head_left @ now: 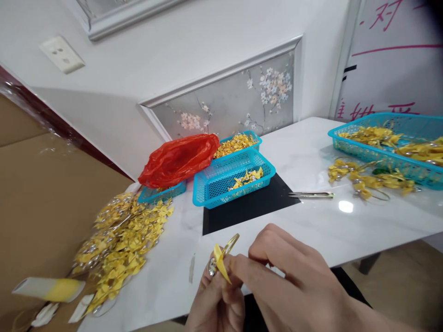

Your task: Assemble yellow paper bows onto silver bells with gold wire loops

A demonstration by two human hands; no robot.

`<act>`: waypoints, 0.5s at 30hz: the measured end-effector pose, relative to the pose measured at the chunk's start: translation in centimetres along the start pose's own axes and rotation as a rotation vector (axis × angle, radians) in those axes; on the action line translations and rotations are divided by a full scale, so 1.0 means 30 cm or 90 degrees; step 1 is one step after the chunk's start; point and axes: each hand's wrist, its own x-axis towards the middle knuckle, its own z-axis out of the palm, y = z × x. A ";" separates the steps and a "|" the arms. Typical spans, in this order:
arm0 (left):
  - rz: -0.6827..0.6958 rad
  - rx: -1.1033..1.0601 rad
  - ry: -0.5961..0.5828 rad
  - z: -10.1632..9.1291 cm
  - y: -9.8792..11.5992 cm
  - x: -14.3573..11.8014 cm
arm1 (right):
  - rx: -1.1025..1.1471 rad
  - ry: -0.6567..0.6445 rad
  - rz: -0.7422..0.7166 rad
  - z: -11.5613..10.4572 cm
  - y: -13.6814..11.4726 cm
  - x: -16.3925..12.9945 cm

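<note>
Pinching a little folded yellow piece [220, 263] between both sets of fingertips, we've got our left hand [216, 302] and right hand [294, 281] clamped on it. Its pointed tip aims down-right; a thin gold wire ring [231, 243] angles up-right just above our fingers.

Home craft workspace: marble table [311, 152], mesh baskets [221, 182] of yellow ornaments [121, 240].

Beside the turquoise mesh basket [234, 177] lie a red plastic bag [178, 159], a black mat [249, 205] and yellow paper pieces [121, 240]; behind it, a grey floral wall panel [235, 103].
</note>
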 end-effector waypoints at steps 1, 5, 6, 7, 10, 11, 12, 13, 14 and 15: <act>0.016 0.010 -0.010 0.000 -0.003 0.002 | -0.007 0.007 -0.006 -0.003 0.001 0.002; 0.115 0.059 -0.009 0.016 -0.014 0.001 | -0.025 0.004 -0.012 -0.009 0.008 0.005; 0.143 0.074 0.004 0.024 -0.016 -0.002 | -0.026 0.001 -0.008 -0.010 0.010 0.003; 0.166 0.089 0.015 0.033 -0.018 -0.005 | -0.024 0.000 -0.003 -0.012 0.013 0.001; 0.201 0.137 0.026 0.056 -0.020 -0.014 | 0.015 -0.022 0.025 -0.022 0.023 -0.012; 0.206 0.148 0.033 0.061 -0.019 -0.017 | 0.037 -0.041 0.038 -0.025 0.027 -0.019; 0.209 0.156 0.042 0.065 -0.019 -0.019 | 0.059 -0.063 0.053 -0.027 0.031 -0.026; 0.212 0.160 0.052 0.068 -0.018 -0.022 | 0.080 -0.081 0.067 -0.029 0.036 -0.035; 0.215 0.164 0.062 0.070 -0.018 -0.023 | 0.098 -0.093 0.078 -0.029 0.040 -0.044; 0.217 0.166 0.071 0.072 -0.018 -0.025 | 0.113 -0.098 0.087 -0.028 0.045 -0.052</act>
